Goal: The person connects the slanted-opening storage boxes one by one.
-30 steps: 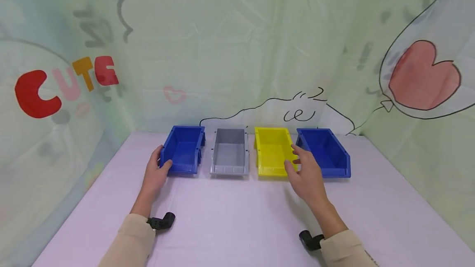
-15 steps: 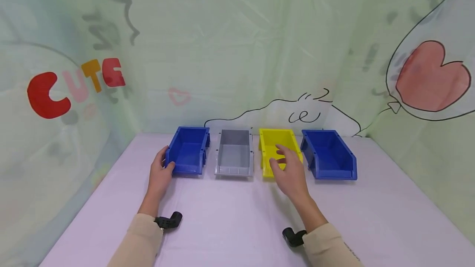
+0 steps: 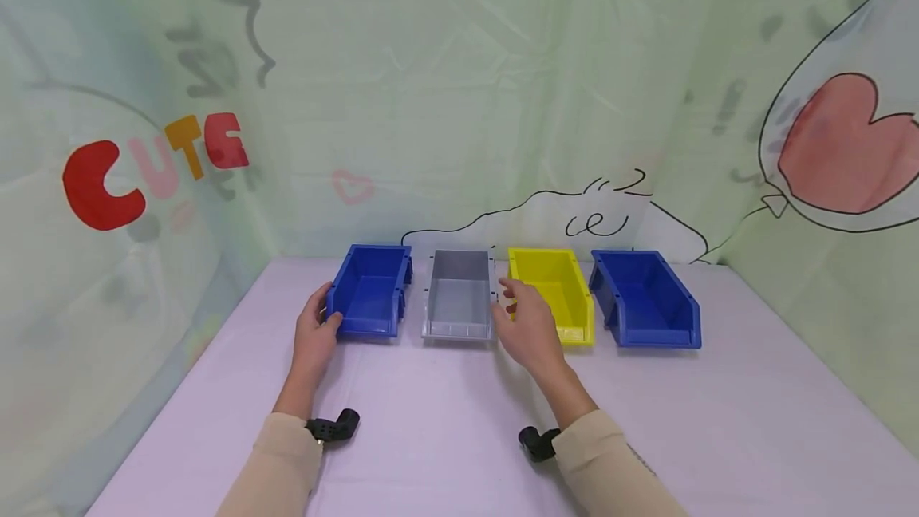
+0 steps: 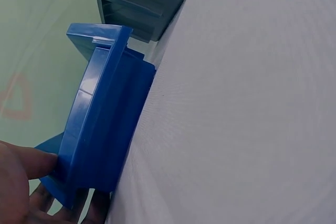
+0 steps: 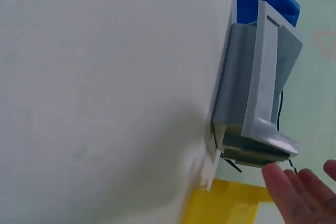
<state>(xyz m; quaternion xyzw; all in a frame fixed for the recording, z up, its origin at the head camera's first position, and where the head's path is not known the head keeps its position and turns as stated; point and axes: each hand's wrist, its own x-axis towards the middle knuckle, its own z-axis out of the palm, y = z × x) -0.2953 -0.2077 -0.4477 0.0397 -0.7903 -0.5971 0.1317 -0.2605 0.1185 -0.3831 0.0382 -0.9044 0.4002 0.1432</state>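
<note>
At the left end of a row of plastic storage bins, my left hand [image 3: 317,335] grips the left side wall of a blue bin [image 3: 369,294]. In the left wrist view its thumb lies over the rim of that blue bin [image 4: 105,114], with the other fingers around the outside. My right hand [image 3: 530,328] hovers between the grey bin [image 3: 460,294] and the yellow bin [image 3: 567,294], hiding part of the yellow one. The right wrist view shows its fingertips close beside the grey bin [image 5: 257,82]; whether they touch is unclear. Nothing is held in it.
A second blue bin [image 3: 649,301] stands at the right end of the row. All the bins face me on a pale lilac table cover [image 3: 431,421]. A printed curtain [image 3: 459,102] hangs right behind them and along both sides.
My right hand has moved left, from between the yellow bin and the right blue bin, across the yellow bin to the grey bin's right side. My left hand keeps its hold on the left blue bin.
</note>
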